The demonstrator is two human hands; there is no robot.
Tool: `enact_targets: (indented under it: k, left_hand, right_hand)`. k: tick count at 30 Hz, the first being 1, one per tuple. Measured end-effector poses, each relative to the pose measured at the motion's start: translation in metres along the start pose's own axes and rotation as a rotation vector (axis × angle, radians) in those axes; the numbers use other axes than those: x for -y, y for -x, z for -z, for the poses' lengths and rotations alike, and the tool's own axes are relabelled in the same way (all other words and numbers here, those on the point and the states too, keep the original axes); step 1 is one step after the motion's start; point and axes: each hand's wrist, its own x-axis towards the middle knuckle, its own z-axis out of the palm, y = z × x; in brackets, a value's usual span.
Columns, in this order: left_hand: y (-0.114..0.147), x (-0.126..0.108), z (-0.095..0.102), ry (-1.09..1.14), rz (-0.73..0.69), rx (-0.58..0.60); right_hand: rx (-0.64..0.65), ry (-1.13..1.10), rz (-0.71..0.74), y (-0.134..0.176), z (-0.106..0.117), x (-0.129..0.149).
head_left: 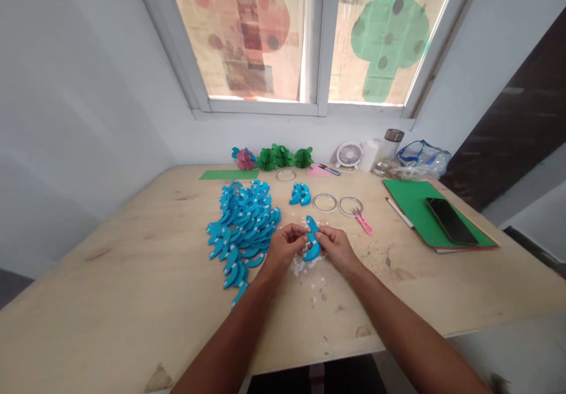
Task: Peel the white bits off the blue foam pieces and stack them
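Observation:
Between my hands is a blue curved paper piece (pixel 312 251) with small white patches, held above the table. My left hand (pixel 289 242) pinches its left edge, fingers closed. From the other side my right hand (pixel 335 246) grips the same piece with thumb and fingers. To the left spreads a large heap of similar blue paper pieces (pixel 243 217), many bearing white patches. A smaller blue group (pixel 300 194) lies just beyond my hands. Little white scraps (pixel 303 268) are scattered beneath the held piece.
Tape rings (pixel 325 210) and pink-handled snips (pixel 364 222) lie beyond my right hand. Farther right, a phone (pixel 451 221) rests on green sheets (pixel 409 205) beside a white pen (pixel 399 212). Green paper ornaments (pixel 282 157), a small fan (pixel 349 156) and a bottle (pixel 389 151) line the wall.

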Motion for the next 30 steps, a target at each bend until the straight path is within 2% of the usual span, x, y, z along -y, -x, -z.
enact_targets:
  k: [11, 16, 21, 27, 30]
  left_hand:
    - [0.001, -0.001, 0.000, 0.021, 0.011, 0.016]
    - [-0.002, 0.000, 0.004, 0.030, 0.071, 0.013]
    - [-0.001, -0.003, 0.002, 0.025, 0.116, 0.002]
    - [0.003, -0.007, -0.005, 0.024, 0.036, -0.097]
    - [0.003, -0.007, -0.006, 0.035, 0.006, -0.103]
  right_hand:
    - [-0.027, -0.045, -0.015, 0.000, -0.001, 0.001]
    - [-0.051, -0.036, -0.027, -0.001, -0.004, -0.001]
    - [-0.013, -0.070, -0.020, 0.002, -0.007, 0.006]
    - [0.027, -0.002, 0.008, 0.004, -0.010, 0.014]
    - [0.028, 0.018, 0.018, 0.004, -0.011, 0.014]
